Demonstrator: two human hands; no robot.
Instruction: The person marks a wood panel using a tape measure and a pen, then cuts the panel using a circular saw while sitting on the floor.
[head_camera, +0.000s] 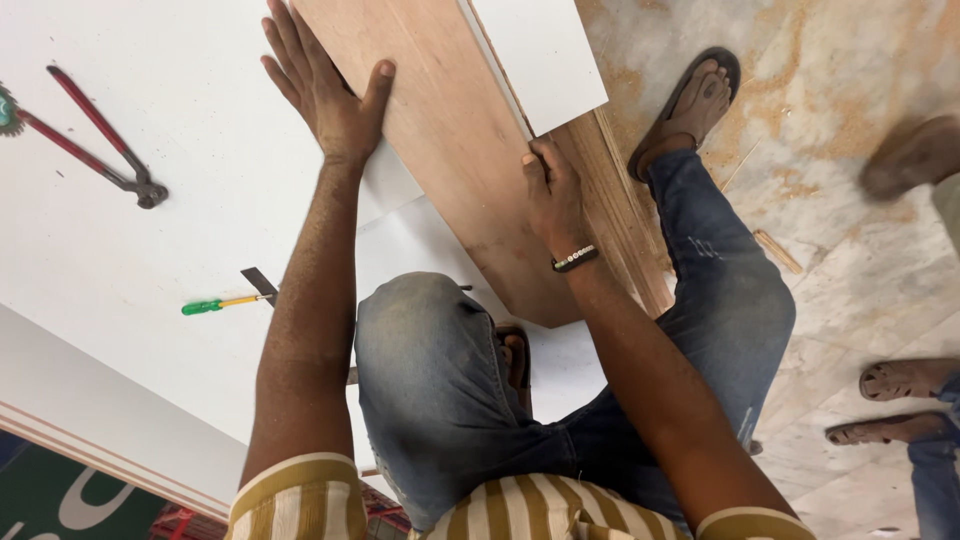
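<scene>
A long brown plywood board (440, 130) lies slanted across a white laminated sheet (150, 260). My left hand (325, 85) presses flat on the board's left edge, fingers spread. My right hand (552, 190) grips the board's right edge, beside a stack of thin wooden strips (620, 220); a beaded band sits on that wrist. A white panel piece (540, 55) rests on the board's upper right. My knee in blue jeans (430, 370) is raised over the white sheet.
Red-handled pincers (100, 150) lie at the left on the white sheet. A green-handled scraper (230, 300) lies near my left forearm. My sandalled foot (690, 105) rests on the marble floor. Another person's sandalled feet (900, 400) stand at the right.
</scene>
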